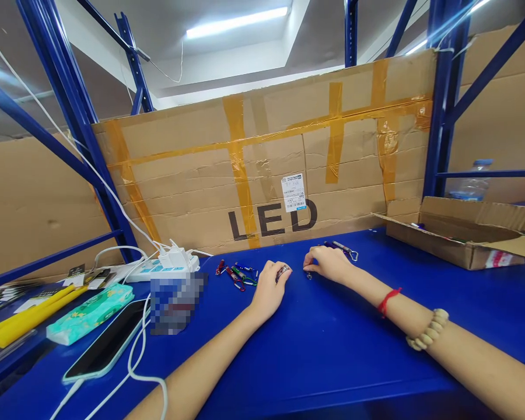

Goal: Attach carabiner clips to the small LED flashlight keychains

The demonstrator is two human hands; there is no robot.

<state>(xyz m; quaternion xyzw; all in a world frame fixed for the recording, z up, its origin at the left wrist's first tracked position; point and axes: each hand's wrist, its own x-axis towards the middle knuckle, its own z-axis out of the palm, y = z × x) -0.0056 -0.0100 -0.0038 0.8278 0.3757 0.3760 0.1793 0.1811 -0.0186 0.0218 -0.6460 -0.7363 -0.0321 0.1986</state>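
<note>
Over the middle of the blue table (332, 344), my left hand (266, 289) is closed around a carabiner (282, 272), dark and shiny, mostly covered by the fingers. A pile of red, green and blue carabiners (240, 279) lies just left of that hand. My right hand (328, 263) is bent down to the table with its fingertips pinched. A tiny dark metal piece (309, 276) shows under those fingertips; its kind is too small to tell. Beyond the right hand lie more carabiners (345, 251), partly hidden by it.
An open cardboard box (446, 248) stands at the right. On the left are a white power strip (144, 271), cables, a phone (109, 338), a tissue pack (91, 312) and yellow rolled items (35, 315). A taped cardboard wall (192, 192) closes the back.
</note>
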